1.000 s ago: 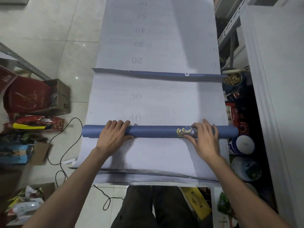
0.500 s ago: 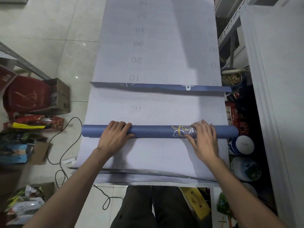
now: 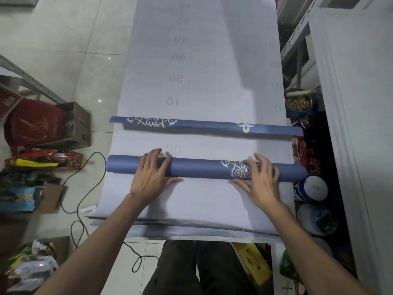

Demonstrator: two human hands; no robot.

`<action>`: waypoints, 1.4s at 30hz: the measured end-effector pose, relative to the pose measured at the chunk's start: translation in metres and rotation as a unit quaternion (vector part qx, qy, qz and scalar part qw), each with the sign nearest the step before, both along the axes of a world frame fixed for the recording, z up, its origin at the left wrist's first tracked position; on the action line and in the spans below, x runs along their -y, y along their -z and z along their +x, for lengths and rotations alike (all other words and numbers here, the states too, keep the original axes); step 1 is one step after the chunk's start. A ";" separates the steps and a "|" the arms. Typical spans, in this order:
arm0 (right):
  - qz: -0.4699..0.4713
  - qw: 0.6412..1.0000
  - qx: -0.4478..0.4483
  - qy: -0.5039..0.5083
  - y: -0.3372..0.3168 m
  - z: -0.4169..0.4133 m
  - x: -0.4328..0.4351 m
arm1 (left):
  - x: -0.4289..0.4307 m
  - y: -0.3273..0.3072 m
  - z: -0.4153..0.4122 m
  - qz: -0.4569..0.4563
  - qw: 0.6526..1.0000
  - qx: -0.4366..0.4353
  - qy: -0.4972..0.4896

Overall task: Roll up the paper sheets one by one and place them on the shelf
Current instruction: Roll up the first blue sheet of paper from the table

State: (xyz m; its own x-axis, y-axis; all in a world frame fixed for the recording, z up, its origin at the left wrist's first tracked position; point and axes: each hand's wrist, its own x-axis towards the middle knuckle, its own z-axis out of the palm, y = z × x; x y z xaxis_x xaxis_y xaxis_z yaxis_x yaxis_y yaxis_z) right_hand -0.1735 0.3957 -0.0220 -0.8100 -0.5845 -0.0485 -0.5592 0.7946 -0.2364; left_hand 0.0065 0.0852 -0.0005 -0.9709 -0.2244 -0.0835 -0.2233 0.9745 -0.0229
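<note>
A person stands at the near end of a long pale grey paper sheet (image 3: 202,60), both bare arms stretched out over a tight blue paper roll (image 3: 202,170) that lies crosswise on it, a white and gold scroll pattern showing toward its right end. The left hand (image 3: 152,177) rests on the left part of the roll, palm down, its nearly straight fingers laid over the top with the tips past the far side and the thumb splayed along the near side; it presses rather than clasps. The right hand (image 3: 260,182) lies the same way over the patterned part, fingers draped across the tube and thumb flat on the sheet beside it. A little beyond the roll, and apart from it, the sheet's curled blue far edge (image 3: 204,125) stands up in a low lip, showing the same ornament. Faint mirrored numerals run up the grey backing beyond it. Under the near end the edges of more stacked sheets (image 3: 191,228) fan out just above the person's dark trousers (image 3: 202,269). To the left, on the pale tiled floor (image 3: 63,39), sit a brown cardboard box (image 3: 78,124), a dark red bag (image 3: 32,124) and a looping black cable (image 3: 85,177). To the right, a white and blue cylindrical container (image 3: 312,188) lies just off the roll's end, near a round bowl of nuts (image 3: 297,102) and a grey metal shelf frame (image 3: 297,33).
</note>
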 end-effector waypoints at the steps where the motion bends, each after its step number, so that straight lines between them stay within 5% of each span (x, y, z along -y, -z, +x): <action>1: 0.010 1.000 0.002 0.001 0.001 0.000 0.000 | -0.001 -0.002 -0.002 0.005 1.000 0.005 0.002; 10: -0.035 0.999 -0.002 -0.003 0.002 -0.003 -0.007 | 0.002 0.000 0.001 0.010 0.999 -0.043 0.017; 42: 0.021 0.999 0.040 -0.003 -0.007 -0.008 0.004 | -0.003 -0.013 -0.010 0.061 0.997 0.010 -0.049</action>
State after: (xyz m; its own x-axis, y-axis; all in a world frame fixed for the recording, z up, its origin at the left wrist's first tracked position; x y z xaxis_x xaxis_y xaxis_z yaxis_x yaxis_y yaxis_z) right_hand -0.1819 0.3916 -0.0149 -0.7996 -0.5846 -0.1375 -0.5439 0.8020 -0.2470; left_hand -0.0037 0.0878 0.0128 -0.9423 -0.3058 -0.1359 -0.3191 0.9435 0.0892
